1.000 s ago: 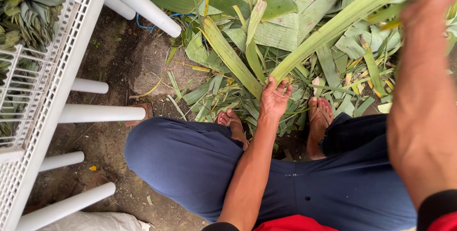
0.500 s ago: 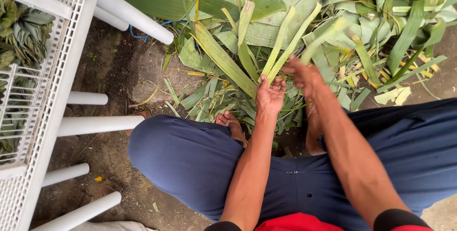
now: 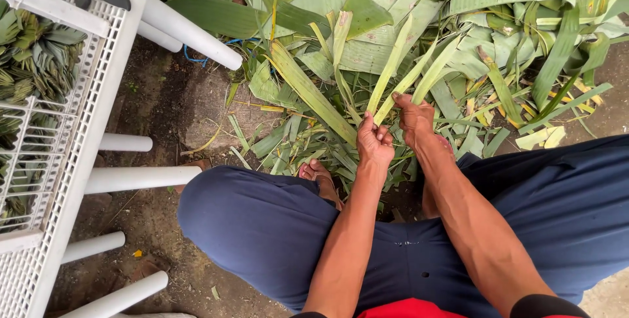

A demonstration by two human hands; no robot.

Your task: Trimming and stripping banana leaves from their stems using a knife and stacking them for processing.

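Leaf strips (image 3: 407, 74), pale green, long and narrow, fan upward from the two hands, low ends pinched together just above the knees, tips reaching over the leaf pile (image 3: 367, 43) on the ground.

Risk 1: the strips look thin and stiff along the grain; a pull off the grain line would likely split one lengthwise unevenly or snap it short. Cause: the two hands drawing at different angles.
Risk 2: the strip edges look sharp; a fast slide through pinched fingers could cut skin.
Risk 3: the loose tips lie close to other blades in the pile; they could snag there and tug a strip out of the pinch.

Left hand (image 3: 375, 141): closed, fingers curled tight round the low ends of the strips, thumb on top.
Right hand (image 3: 415, 116): closed narrow, fingertips pinching a strip just beside the left hand; the two hands nearly touch.

Outward: bare foot (image 3: 319, 175) below the hands, amid cut scraps on the dirt. Dark blue trousers (image 3: 262, 226) cover both knees. White plastic chair (image 3: 85, 134) lies at the left, well apart from the hands, with folded leaf bundles (image 3: 33, 56) behind its slats.
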